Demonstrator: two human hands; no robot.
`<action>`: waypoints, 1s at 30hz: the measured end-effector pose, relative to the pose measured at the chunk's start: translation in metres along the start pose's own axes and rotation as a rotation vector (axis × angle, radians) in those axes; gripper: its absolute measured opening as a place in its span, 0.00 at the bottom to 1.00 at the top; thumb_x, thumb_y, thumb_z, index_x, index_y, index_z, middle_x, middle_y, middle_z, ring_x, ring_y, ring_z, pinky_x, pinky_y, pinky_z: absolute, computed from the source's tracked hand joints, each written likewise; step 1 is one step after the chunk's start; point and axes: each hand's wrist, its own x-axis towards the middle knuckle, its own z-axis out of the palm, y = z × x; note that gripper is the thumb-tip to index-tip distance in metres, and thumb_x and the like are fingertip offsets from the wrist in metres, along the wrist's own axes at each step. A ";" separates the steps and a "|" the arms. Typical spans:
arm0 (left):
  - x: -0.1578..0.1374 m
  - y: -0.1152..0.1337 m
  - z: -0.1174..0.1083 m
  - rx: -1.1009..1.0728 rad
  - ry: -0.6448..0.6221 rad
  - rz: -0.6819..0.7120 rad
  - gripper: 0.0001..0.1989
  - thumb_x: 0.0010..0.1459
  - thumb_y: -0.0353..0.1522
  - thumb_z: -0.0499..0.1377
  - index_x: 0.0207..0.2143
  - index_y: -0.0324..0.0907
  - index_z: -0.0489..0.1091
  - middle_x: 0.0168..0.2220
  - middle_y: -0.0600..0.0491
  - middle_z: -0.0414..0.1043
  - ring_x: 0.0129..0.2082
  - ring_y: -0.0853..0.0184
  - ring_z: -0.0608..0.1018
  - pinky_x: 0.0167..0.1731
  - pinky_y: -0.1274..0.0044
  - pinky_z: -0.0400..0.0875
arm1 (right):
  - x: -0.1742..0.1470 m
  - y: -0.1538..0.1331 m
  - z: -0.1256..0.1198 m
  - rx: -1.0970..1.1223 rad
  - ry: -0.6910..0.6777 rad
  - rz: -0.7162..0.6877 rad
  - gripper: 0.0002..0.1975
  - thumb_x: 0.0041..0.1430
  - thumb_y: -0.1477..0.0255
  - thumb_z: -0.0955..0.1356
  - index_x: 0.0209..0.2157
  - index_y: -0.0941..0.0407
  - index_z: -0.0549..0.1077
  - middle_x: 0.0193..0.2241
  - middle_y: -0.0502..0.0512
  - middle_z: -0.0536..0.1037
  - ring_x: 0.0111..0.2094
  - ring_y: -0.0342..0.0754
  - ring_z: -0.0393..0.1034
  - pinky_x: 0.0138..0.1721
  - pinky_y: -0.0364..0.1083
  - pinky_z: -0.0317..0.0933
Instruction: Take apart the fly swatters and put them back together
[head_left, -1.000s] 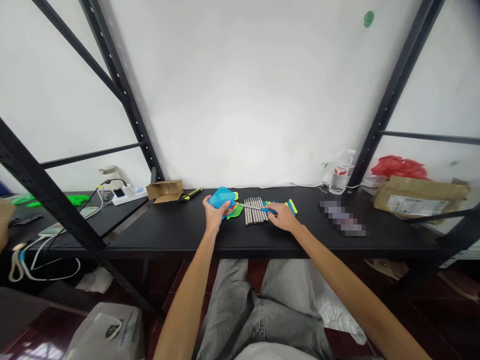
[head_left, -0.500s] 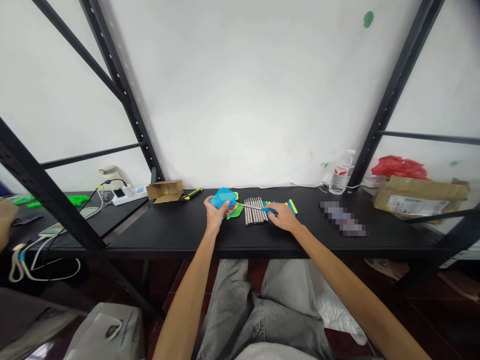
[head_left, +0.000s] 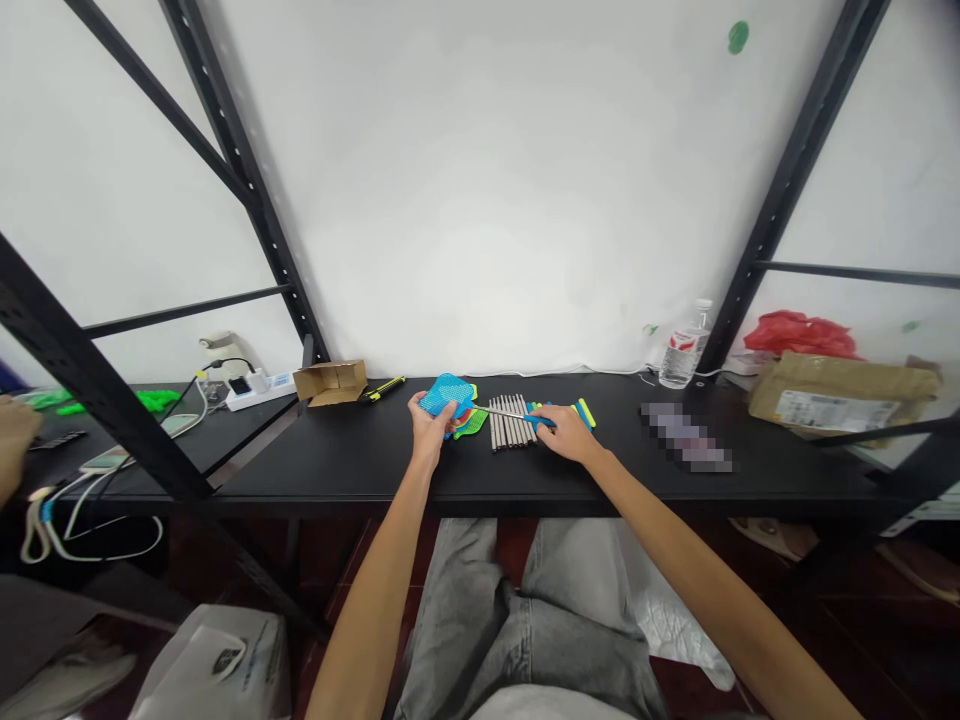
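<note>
My left hand (head_left: 433, 424) is closed on the blue, perforated head (head_left: 448, 394) of a fly swatter. A thin metal rod (head_left: 499, 411) runs from that head to a blue handle (head_left: 541, 420). My right hand (head_left: 564, 432) is wrapped round this handle. The rod passes over a row of several grey metal rods (head_left: 511, 432) lying side by side on the table. Green and red swatter heads (head_left: 471, 424) lie partly hidden beside my left hand. Beyond my right hand, yellow-green and blue handle ends (head_left: 585, 412) stick out.
On the black table (head_left: 322, 460) are an open cardboard box (head_left: 330, 383), a yellow utility knife (head_left: 386, 388), a water bottle (head_left: 682, 348) and a blurred-out item (head_left: 686, 438). A larger carton (head_left: 840, 395) sits at right. Black shelf posts frame both sides. At far left is another person's hand (head_left: 13, 440).
My hands and the swatter stay in nearly the same place. At the far left, the other person's hand has shifted slightly.
</note>
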 end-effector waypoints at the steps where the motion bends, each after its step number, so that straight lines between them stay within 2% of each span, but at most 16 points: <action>1: 0.000 0.000 0.000 -0.002 -0.005 0.003 0.41 0.45 0.41 0.71 0.54 0.46 0.48 0.34 0.56 0.71 0.21 0.70 0.76 0.20 0.80 0.68 | 0.000 0.000 0.000 0.002 0.001 0.000 0.18 0.54 0.78 0.64 0.43 0.55 0.80 0.40 0.56 0.82 0.39 0.53 0.77 0.46 0.49 0.67; 9: 0.000 0.000 0.000 0.000 -0.035 0.010 0.42 0.46 0.39 0.70 0.55 0.47 0.47 0.33 0.57 0.71 0.21 0.70 0.76 0.21 0.80 0.67 | -0.001 0.004 0.001 -0.025 0.012 0.035 0.18 0.53 0.77 0.64 0.43 0.55 0.80 0.40 0.56 0.83 0.42 0.53 0.77 0.48 0.49 0.67; 18: 0.002 -0.003 -0.002 0.016 -0.059 -0.006 0.41 0.45 0.38 0.70 0.54 0.47 0.48 0.32 0.58 0.72 0.22 0.68 0.78 0.21 0.80 0.68 | -0.001 0.006 -0.001 -0.056 0.029 0.056 0.17 0.53 0.77 0.64 0.41 0.54 0.80 0.39 0.55 0.83 0.39 0.53 0.76 0.46 0.49 0.68; 24: -0.001 0.002 -0.001 0.030 -0.064 -0.016 0.40 0.44 0.37 0.70 0.53 0.46 0.49 0.29 0.59 0.70 0.21 0.69 0.77 0.21 0.80 0.67 | -0.002 0.008 0.000 -0.078 0.030 0.079 0.17 0.53 0.76 0.64 0.42 0.54 0.81 0.41 0.56 0.82 0.43 0.54 0.76 0.48 0.49 0.68; 30: -0.002 0.004 0.000 0.024 -0.104 -0.026 0.40 0.44 0.37 0.70 0.53 0.46 0.48 0.28 0.60 0.70 0.21 0.68 0.77 0.20 0.81 0.67 | -0.002 0.007 -0.002 -0.054 0.028 0.092 0.17 0.53 0.77 0.64 0.40 0.55 0.80 0.39 0.55 0.83 0.40 0.53 0.77 0.45 0.48 0.68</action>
